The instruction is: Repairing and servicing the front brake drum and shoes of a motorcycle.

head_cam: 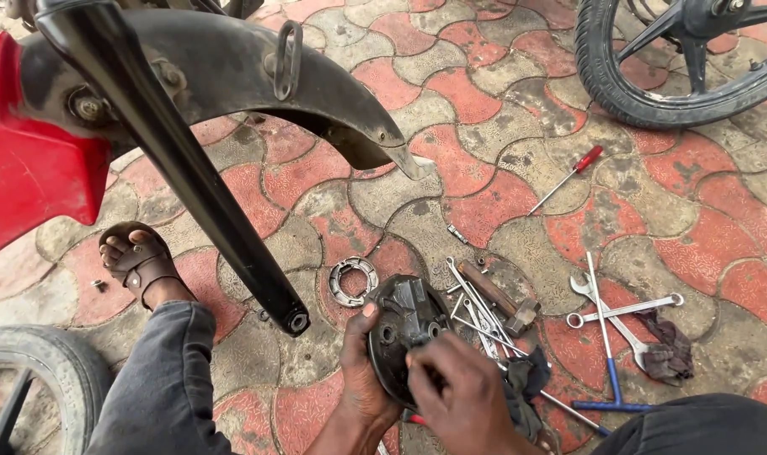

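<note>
Black, greasy metal: a round brake plate (404, 324) held low over the red-and-grey paving (484, 109), on edge, face towards the person. Left hand (362, 371) wraps its near rim, thumb up on the edge, fingers clamped behind. Right hand (459, 392) sits over the lower right part of the plate, fingers curled together and pressed to it; whether they pinch something small I cannot tell.

Just left of the plate, on the ground, a pair of brake shoes (352, 281) in a ring. To the right, a heap of spanners and a hammer (501, 299), touching one another. Further right, two crossed spanners (623, 312), a blue-handled tool (606, 354) and a dark rag (665, 350). Red-handled screwdriver (569, 175) lies well apart, up the paving.

Black fork leg (198, 181) slants down beside a sandalled foot (139, 261). Mudguard (265, 72) above. Tyre (653, 84) at top right.
</note>
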